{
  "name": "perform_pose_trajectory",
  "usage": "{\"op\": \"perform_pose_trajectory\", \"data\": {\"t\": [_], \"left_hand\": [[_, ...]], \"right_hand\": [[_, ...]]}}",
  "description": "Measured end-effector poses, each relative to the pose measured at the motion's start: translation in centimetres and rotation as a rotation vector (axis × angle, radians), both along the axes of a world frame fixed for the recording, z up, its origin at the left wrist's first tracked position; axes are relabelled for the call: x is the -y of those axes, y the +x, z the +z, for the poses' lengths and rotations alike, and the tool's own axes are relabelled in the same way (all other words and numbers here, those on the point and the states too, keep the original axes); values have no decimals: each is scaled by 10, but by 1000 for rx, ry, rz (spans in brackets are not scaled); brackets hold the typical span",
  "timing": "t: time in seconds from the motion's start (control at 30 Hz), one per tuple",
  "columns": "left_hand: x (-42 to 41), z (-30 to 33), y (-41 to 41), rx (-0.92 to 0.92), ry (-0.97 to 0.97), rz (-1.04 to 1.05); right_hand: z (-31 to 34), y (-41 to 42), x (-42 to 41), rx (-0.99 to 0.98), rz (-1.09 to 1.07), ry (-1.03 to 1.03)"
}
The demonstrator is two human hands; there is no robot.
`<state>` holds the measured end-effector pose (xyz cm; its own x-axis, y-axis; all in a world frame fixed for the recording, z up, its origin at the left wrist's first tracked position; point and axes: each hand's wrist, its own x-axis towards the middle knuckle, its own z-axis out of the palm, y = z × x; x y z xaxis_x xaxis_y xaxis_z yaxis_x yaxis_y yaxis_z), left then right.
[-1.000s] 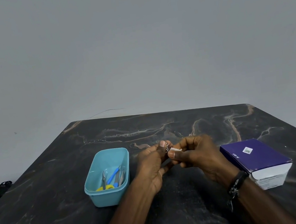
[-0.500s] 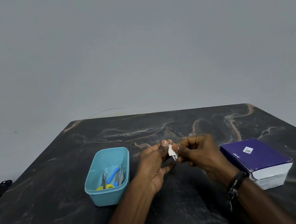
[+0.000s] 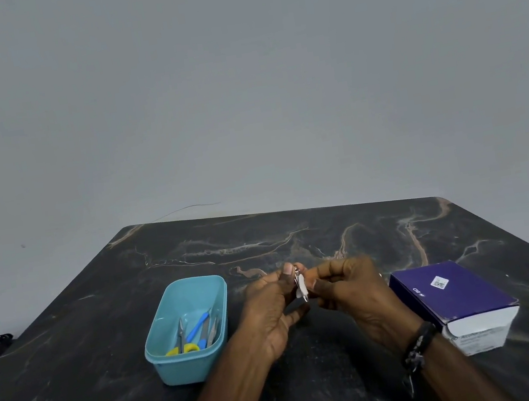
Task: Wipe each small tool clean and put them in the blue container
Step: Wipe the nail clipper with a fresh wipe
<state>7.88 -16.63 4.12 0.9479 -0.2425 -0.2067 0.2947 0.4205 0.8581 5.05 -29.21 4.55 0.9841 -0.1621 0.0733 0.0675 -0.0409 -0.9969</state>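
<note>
A small shiny metal tool point(image 3: 299, 281) is held upright above the table's middle, between both hands. My left hand point(image 3: 273, 306) pinches it with thumb and fingers. My right hand point(image 3: 350, 290) pinches a small white wipe point(image 3: 302, 292) against the tool. The blue container point(image 3: 178, 363) stands on the table to the left of my hands. Inside it lie yellow-handled scissors point(image 3: 183, 346), a blue-handled tool point(image 3: 199, 326) and grey metal tools point(image 3: 207, 330).
A purple and white box point(image 3: 455, 298) lies on the dark marble table point(image 3: 77, 386) just right of my right hand. A black wristband point(image 3: 418, 346) sits on my right wrist. A pale wall rises behind the table's far edge.
The white wipe has slid along the metal tool between my fingers. Both hands stayed almost in place above the table's middle.
</note>
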Motion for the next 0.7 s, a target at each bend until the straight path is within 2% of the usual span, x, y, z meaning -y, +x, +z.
{"op": "perform_pose_trajectory", "data": {"t": [0.27,0.5,0.7], "left_hand": [[0,0,-2,12,5,-16],[2,-2,0,20,2,-4],[4,-4,-1,1,17,-27]], "right_hand": [[-7,6,2,-117,77,171],[-2,2,2,-218,208,145],[-1,3,1,-214,172,214]]}}
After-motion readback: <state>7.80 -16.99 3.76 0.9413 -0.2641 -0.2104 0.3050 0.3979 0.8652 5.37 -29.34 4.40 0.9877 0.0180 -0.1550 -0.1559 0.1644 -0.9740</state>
